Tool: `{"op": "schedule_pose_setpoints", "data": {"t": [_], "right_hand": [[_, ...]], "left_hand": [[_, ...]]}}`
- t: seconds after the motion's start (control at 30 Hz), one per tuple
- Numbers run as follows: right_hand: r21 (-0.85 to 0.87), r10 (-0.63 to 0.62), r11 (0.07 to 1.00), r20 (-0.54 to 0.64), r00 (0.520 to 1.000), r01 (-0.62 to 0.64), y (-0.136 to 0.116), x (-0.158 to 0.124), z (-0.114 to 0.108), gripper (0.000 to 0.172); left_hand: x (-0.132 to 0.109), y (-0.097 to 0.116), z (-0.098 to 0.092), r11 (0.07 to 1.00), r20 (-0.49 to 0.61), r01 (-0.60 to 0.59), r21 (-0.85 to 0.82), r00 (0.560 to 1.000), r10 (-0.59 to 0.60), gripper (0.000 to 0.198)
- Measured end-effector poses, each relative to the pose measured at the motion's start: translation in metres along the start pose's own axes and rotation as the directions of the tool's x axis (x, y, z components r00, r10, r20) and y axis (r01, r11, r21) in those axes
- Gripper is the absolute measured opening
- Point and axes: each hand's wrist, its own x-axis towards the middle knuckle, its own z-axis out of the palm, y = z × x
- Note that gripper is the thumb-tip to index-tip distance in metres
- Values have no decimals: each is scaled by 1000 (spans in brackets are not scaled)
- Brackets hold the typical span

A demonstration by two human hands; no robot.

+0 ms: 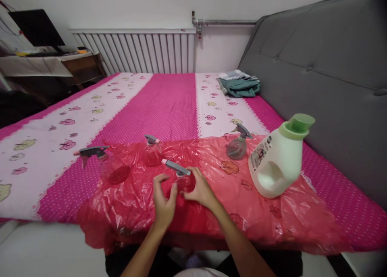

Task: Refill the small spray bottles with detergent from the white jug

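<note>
My right hand (201, 188) wraps its fingers around a small clear spray bottle (180, 174) on the red plastic sheet (211, 212), midway along the front edge of the bed (169, 104). My left hand (164, 200) is just beside the bottle, fingers loosely curled; I cannot tell whether they grip. A detergent jug (278, 160) stands toward the right edge.

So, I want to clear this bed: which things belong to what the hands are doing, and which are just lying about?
In use: small spray bottle in the right hand, left hand close by it; red plastic sheet; likely the white jug, left sprayer, middle sprayer, right sprayer.
Lying about: folded clothes; laptop on the desk.
</note>
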Motion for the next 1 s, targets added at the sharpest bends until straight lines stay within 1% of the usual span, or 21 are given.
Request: {"op": "schedule_pose_setpoints", "data": {"t": [0.03,0.07,0.1,0.17,0.2,0.23,0.3,0.37,0.43,0.47,0.53,0.6,0.63,0.7,0.77,0.83,0.9,1.0], "right_hand": [[10,-15,1000,-1,1000,15,0,1,-3,75],[21,-28,999,-6,1000,28,1,3,-7,74],[31,-37,999,-15,999,37,1,5,-11,74],[48,-51,997,-36,998,52,2,9,-22,77],[54,-58,997,-40,998,60,2,11,-27,78],[57,-66,996,-34,997,68,2,13,-32,76],[58,-82,995,-4,997,82,2,15,-41,72],[61,-91,994,24,996,89,1,16,-44,71],[82,-85,993,31,996,82,1,15,-43,74],[100,-75,992,32,997,71,0,14,-41,78],[150,-45,988,36,998,39,-2,13,-36,90],[193,-19,981,44,999,10,-5,11,-32,97],[199,-13,980,37,999,5,-6,11,-31,95],[177,-7,984,-14,1000,9,-7,10,-29,84],[126,9,992,-94,996,3,-6,9,-28,77],[88,40,996,-149,988,-27,-1,8,-27,76],[62,68,996,-204,977,-56,6,7,-24,77],[35,72,997,-324,943,-65,13,7,-16,81]], "left_hand": [[3,1,1,1000,103,5,-12,995,-4,30],[8,3,2,999,204,10,-32,979,-3,33],[16,5,4,998,299,14,-54,954,3,39],[37,9,12,996,456,12,-85,889,28,57],[48,11,17,996,525,3,-93,850,47,64],[59,14,22,994,587,-10,-104,807,69,65],[78,19,33,985,682,-11,-171,721,126,59],[92,24,42,964,736,19,-263,651,188,53],[99,30,45,943,762,71,-326,610,218,50],[101,34,45,934,767,98,-343,603,219,48],[103,41,42,914,764,154,-375,610,211,47],[103,48,38,896,758,187,-403,617,212,47],[103,51,37,893,758,193,-407,617,212,47],[102,56,37,904,749,186,-386,635,190,42],[100,58,42,927,711,155,-342,688,147,33],[96,58,49,944,655,117,-308,746,121,27],[91,56,57,961,610,73,-268,785,111,25],[79,56,70,988,531,14,-155,845,71,21]]}}
